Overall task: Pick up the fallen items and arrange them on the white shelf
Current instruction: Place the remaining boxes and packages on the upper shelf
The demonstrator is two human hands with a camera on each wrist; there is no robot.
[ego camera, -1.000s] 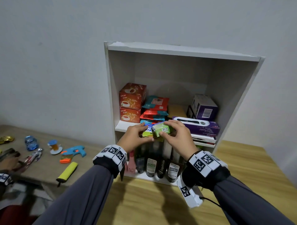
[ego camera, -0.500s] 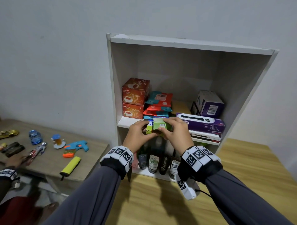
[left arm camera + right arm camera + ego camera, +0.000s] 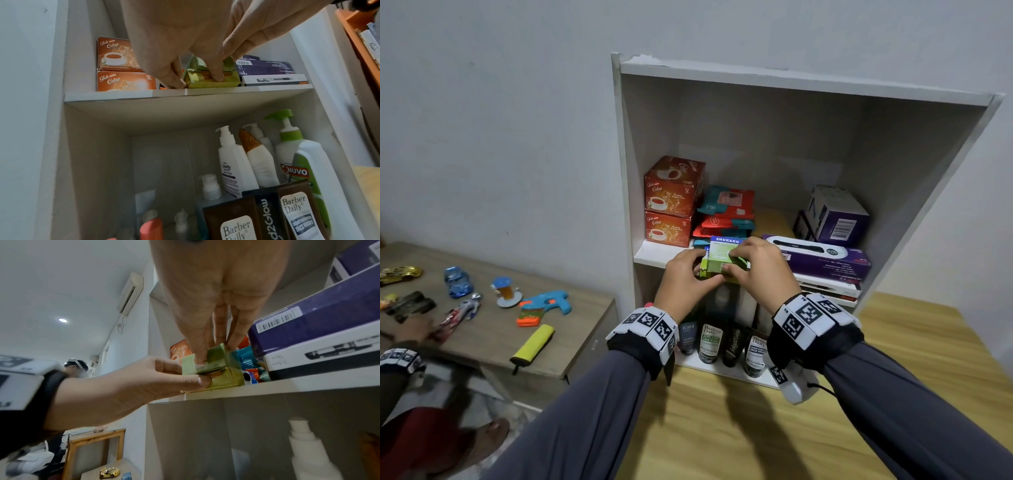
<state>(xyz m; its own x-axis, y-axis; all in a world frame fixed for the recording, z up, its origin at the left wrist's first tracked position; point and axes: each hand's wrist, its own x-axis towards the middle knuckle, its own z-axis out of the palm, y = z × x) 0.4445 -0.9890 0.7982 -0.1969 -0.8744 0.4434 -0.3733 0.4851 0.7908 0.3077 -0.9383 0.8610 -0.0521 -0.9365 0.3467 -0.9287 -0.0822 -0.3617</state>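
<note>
Two small green boxes (image 3: 719, 261) are stacked at the front edge of the white shelf's (image 3: 654, 254) middle board. The lower box (image 3: 211, 80) rests on the board (image 3: 144, 95). My left hand (image 3: 702, 272) pinches the stack's left end, with the thumb on the lower box (image 3: 225, 379). From above, my right hand (image 3: 738, 262) grips the upper box (image 3: 218, 359) between thumb and fingers. The right hand (image 3: 257, 32) covers the upper box's top in the left wrist view.
Orange tea boxes (image 3: 671, 202), sachets (image 3: 726, 209) and purple boxes (image 3: 822, 257) crowd the same board. Bottles (image 3: 232, 162) fill the compartment below. A low side table (image 3: 493, 332) with toys stands on the left, where another person's hand (image 3: 412, 334) reaches.
Both hands carried the green boxes up and forward from in front of the shelf edge. The lower box now sits on the board. My head has come closer.
</note>
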